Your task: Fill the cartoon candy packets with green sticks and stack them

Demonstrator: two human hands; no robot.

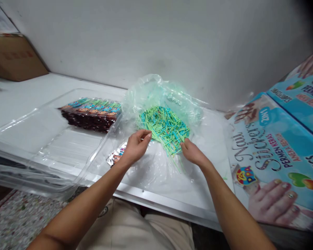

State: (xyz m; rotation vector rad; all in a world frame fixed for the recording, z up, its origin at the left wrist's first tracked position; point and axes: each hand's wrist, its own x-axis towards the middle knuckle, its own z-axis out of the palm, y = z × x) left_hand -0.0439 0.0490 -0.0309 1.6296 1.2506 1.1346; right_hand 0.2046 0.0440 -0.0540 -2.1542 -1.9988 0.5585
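A heap of thin green and blue sticks (pixel 164 126) lies on an opened clear plastic bag (pixel 151 86) in the middle of the table. My left hand (pixel 138 146) is at the heap's left edge, thumb and fingers pinched together; whatever they may hold is too small to make out. At the right edge my right hand (pixel 193 151) has its fingers closed against the sticks, their tips partly hidden. A small printed packet (pixel 117 155) lies partly behind my left wrist. Several packets in a stack (pixel 91 114) sit farther left.
A clear plastic tray (pixel 67 142) holds the packet stack and overhangs the table's front edge. On the right stand large blue printed boxes (pixel 279 149). A brown cardboard box (pixel 15 57) is at the back left, and a pale wall (pixel 156 38) rises behind the table.
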